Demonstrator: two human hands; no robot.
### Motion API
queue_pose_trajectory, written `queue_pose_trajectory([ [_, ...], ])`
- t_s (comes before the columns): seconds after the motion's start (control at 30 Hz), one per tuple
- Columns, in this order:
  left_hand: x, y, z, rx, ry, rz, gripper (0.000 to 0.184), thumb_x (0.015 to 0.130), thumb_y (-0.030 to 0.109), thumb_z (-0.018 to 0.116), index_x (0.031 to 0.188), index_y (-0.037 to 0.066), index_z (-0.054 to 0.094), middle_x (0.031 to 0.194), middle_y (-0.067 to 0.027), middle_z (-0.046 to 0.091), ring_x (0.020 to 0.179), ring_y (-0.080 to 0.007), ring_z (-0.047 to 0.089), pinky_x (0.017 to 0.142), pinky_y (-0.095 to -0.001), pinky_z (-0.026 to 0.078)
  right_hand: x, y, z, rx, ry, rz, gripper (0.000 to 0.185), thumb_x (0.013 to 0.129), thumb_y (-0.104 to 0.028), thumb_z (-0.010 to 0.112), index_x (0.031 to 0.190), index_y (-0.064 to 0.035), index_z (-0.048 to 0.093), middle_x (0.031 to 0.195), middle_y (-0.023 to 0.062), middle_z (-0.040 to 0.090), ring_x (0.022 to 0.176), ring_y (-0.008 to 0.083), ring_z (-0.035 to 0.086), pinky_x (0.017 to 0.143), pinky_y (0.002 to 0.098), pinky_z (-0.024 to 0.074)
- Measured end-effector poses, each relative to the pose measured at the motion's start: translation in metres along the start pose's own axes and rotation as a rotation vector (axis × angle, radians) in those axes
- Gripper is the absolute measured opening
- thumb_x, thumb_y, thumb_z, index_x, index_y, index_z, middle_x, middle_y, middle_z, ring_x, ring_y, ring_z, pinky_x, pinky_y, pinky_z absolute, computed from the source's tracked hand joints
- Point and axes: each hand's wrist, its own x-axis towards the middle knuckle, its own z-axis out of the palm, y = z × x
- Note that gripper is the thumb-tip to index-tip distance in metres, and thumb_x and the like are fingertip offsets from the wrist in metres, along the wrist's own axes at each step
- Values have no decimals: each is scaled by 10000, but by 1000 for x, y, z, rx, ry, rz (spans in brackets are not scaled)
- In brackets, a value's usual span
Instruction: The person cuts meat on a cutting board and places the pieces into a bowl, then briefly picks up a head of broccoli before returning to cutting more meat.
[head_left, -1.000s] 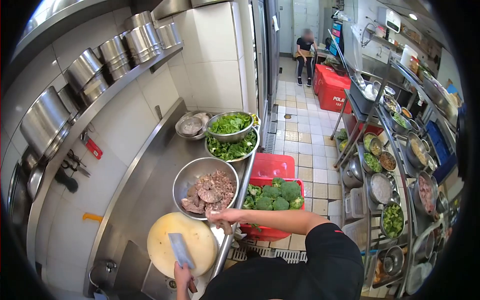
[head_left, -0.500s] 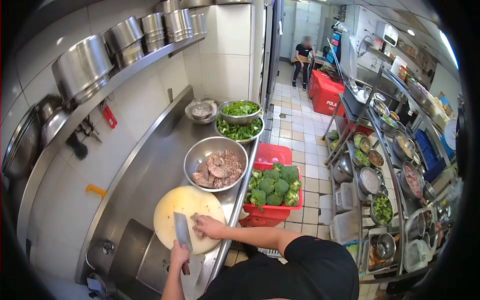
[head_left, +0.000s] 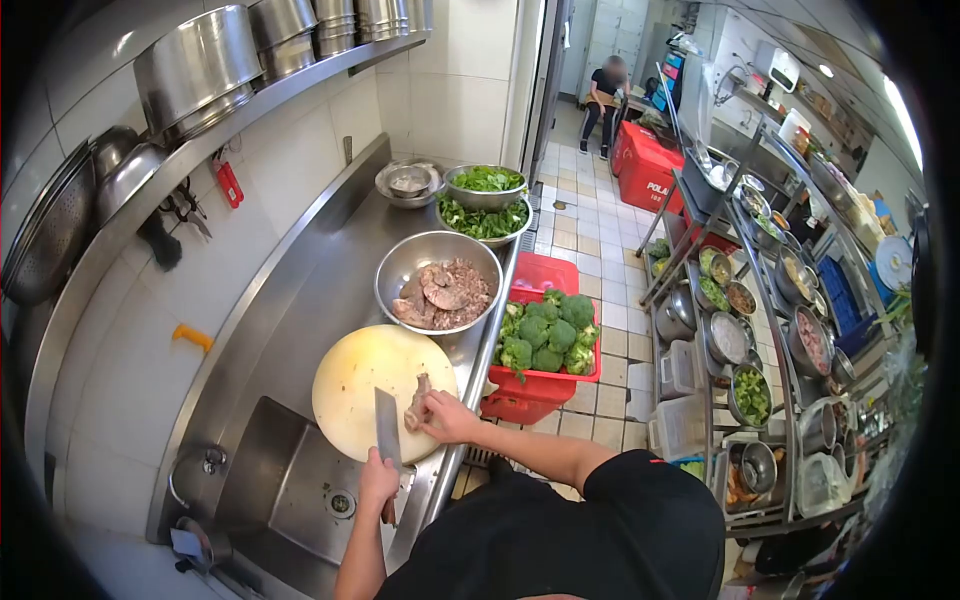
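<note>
A round pale cutting board (head_left: 355,385) lies on the steel counter beside the sink. My left hand (head_left: 379,480) is wrapped round the handle of a cleaver (head_left: 387,425), its wide blade over the board. Fingers of my right hand (head_left: 448,417) are closed on a strip of meat (head_left: 418,396) at the board's right side, just right of the blade. Beyond the board, a steel bowl (head_left: 384,268) holds chopped meat (head_left: 462,288) and larger pieces.
Bowls of leafy greens (head_left: 485,178) stand at the counter's far end. Broccoli (head_left: 548,335) fills a red crate (head_left: 598,362) at the right. Racks of food bowls (head_left: 728,338) line the right side. A person (head_left: 604,100) sits at the back.
My right hand has moved from the meat bowl's edge down to the board and now holds a strip of meat there. The view has shifted. The cleaver remains in my left hand.
</note>
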Motion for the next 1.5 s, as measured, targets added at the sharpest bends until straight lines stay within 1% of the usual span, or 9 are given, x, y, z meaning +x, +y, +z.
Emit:
queue_pose_trajectory([
  [0.23,9,3,20,167,21,108,289,988,209,532,1184,-1,498,989,-327,689,911,-493,691,823,-555,544,17,35,0,132,-94,-35,392,806,-123,749,1134,-37,552,1106,172,591,1088,388,586,951,444,485],
  [0.33,5,2,20,77,-2,28,297,989,231,544,1177,5,503,1066,-346,673,1053,-532,633,930,-585,486,20,42,-1,147,-164,-53,436,810,-104,739,1199,-41,552,1159,184,590,1140,387,580,994,437,482],
  [0.5,-9,14,24,147,-3,-23,300,990,227,541,1184,2,504,1074,-355,667,1045,-529,640,920,-593,487,3,14,-22,155,-78,-150,450,855,-138,725,1270,-60,570,1243,187,578,1185,360,577,1029,425,480],
  [0.6,-10,21,32,195,29,-9,306,995,235,535,1191,2,502,1058,-360,666,1037,-538,634,913,-605,481,6,23,-12,102,81,-247,346,873,-167,714,1186,-62,613,1192,176,599,1140,356,592,1003,441,489],
  [0.7,-4,27,38,243,105,65,306,1003,236,521,1201,4,495,1030,-364,667,1015,-549,632,898,-617,476,14,39,-3,198,-47,-136,260,872,-165,707,1097,-54,639,1118,169,622,1077,364,604,960,454,501],
  [0.8,-5,36,40,195,172,29,295,1008,223,506,1217,16,487,1000,-369,667,984,-557,635,877,-627,476,17,50,0,308,44,-231,239,824,-151,692,1032,-47,640,991,160,620,961,369,614,885,450,513],
  [0.83,-5,38,43,190,172,-1,292,1008,222,505,1219,20,489,999,-368,667,976,-557,636,874,-626,479,17,50,-3,316,-48,-179,269,836,-194,686,1051,-40,639,1081,173,618,1049,375,601,946,450,507],
  [0.93,7,33,57,211,180,-52,304,1009,225,510,1244,33,486,991,-361,670,963,-552,643,862,-622,489,21,42,-1,326,-7,-114,318,815,-227,745,1042,-42,621,1006,151,604,965,346,615,848,421,529],
  [1.5,-6,66,41,126,246,-65,290,1022,220,515,1223,15,478,933,-361,670,920,-558,643,821,-627,486,34,46,7,259,3,-103,311,823,-243,720,1064,-59,650,1027,132,624,978,332,629,861,413,537],
])
